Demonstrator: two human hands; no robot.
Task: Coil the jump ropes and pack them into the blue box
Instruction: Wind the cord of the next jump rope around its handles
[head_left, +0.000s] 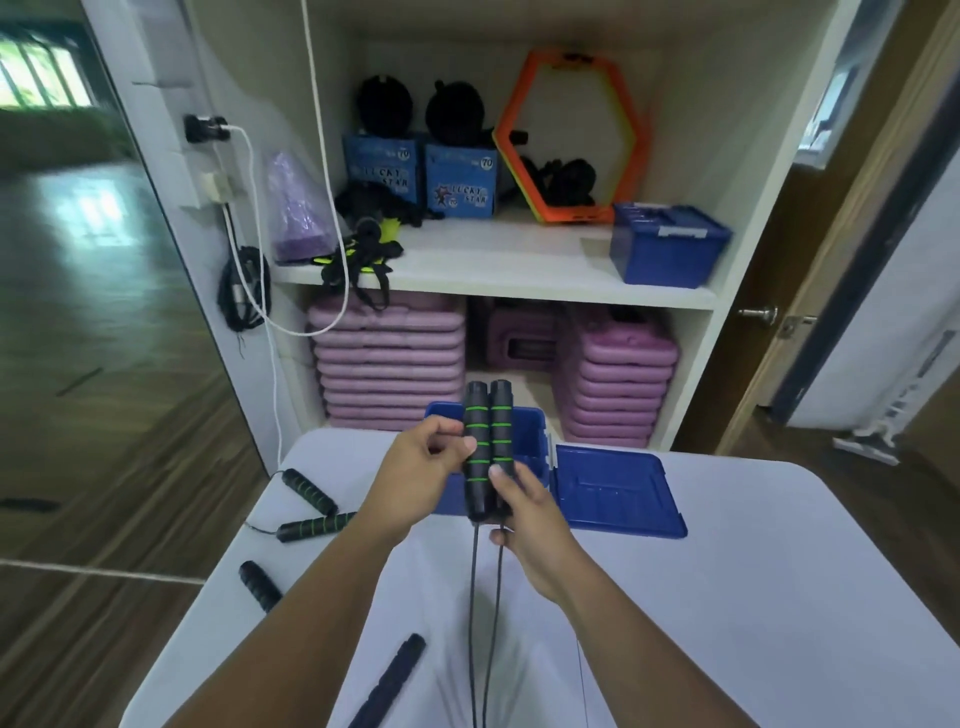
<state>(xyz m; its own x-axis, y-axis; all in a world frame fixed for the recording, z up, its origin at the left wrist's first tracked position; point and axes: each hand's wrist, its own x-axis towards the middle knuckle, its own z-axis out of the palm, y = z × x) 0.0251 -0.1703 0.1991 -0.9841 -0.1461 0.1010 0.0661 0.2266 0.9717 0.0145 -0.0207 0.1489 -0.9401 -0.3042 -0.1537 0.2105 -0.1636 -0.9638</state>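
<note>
Handles (488, 447) paired upright just in front of blue box (530, 426); left hand (426, 467) and right hand (530, 514) both gripped them. Cord (472, 597) hung loose (coiling not begun, I'd say); next needed looping.

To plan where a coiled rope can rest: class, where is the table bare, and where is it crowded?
Bare: the table on the right, bordered by the lid, the right hand and its own edges. Crowded: the left strip, strewn with loose handles, and the middle, where left hand and right hand grip paired handles before the box.
</note>
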